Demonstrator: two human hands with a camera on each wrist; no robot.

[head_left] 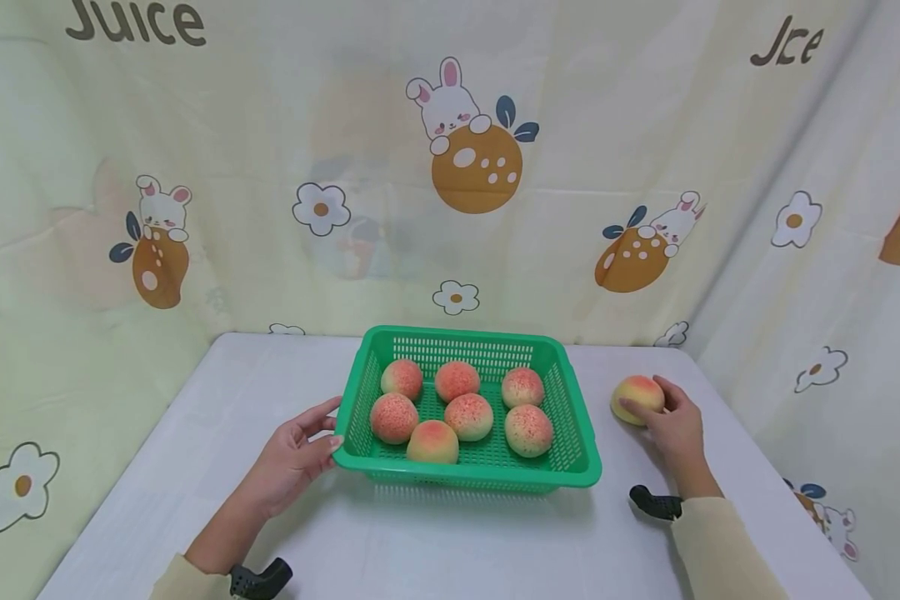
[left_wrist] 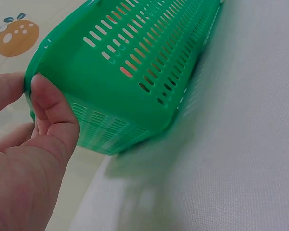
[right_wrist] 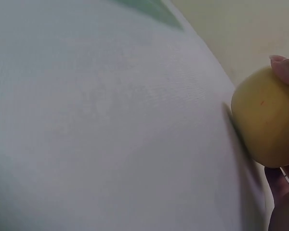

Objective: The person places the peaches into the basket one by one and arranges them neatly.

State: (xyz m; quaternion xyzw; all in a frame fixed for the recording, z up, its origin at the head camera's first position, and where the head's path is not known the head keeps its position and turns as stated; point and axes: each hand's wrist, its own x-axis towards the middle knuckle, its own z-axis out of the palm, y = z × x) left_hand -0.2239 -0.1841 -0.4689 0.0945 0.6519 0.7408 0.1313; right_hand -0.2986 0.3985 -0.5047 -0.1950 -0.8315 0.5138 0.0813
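Note:
A green perforated plastic basket sits mid-table with several peaches in it. Most are speckled pink-red, like the one in its middle; a smoother yellow-orange peach lies at the front. My left hand pinches the basket's left rim, thumb outside, as the left wrist view shows at the rim. Right of the basket, my right hand holds another yellow peach with an orange-red top, thumb and fingers on either side. In the right wrist view this peach appears close to the tabletop; part of the hand is cut off.
The table has a white cover. Behind it and along both sides hangs a cream curtain printed with rabbits, fruit and flowers. Black bands are on both wrists, beside beige sleeves.

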